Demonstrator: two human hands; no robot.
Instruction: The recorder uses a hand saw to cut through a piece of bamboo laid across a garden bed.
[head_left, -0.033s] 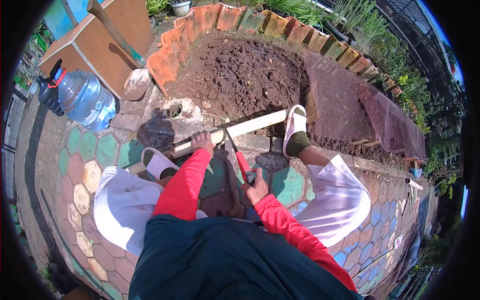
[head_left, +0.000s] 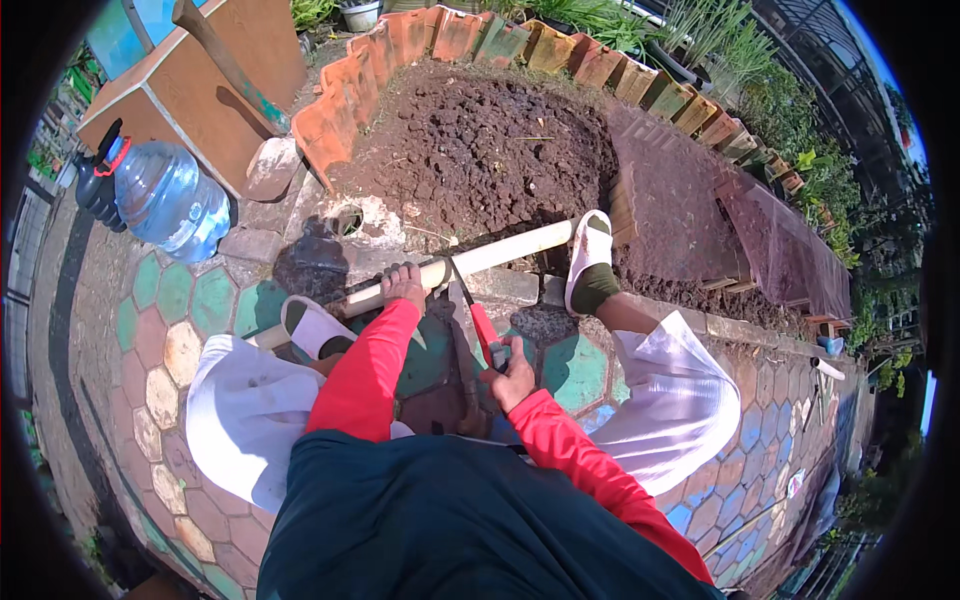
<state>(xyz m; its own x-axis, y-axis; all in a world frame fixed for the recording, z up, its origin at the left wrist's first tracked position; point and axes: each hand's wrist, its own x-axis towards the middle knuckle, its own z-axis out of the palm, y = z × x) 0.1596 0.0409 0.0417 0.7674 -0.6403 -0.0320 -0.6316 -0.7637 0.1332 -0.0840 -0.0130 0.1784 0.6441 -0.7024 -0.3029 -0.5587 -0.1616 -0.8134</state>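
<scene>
A long cream-coloured pipe point(head_left: 515, 246) lies slanting across in front of me, its far right end beside my right slipper. My left hand point(head_left: 403, 284) is closed over the pipe, pressing it from above. In my right hand point(head_left: 514, 376) is the handle of a hand saw point(head_left: 483, 325), red with a dark grip. Its narrow dark blade runs up to the pipe and meets it just right of my left hand. How deep the blade sits cannot be seen.
Dug soil point(head_left: 490, 140) lies beyond the pipe, edged by upright roof tiles point(head_left: 345, 115). A big water bottle point(head_left: 170, 200) stands at the left beside a brown box point(head_left: 210, 90). Netting point(head_left: 790, 235) covers soil at the right. Painted hexagonal pavers point(head_left: 215, 300) lie underfoot.
</scene>
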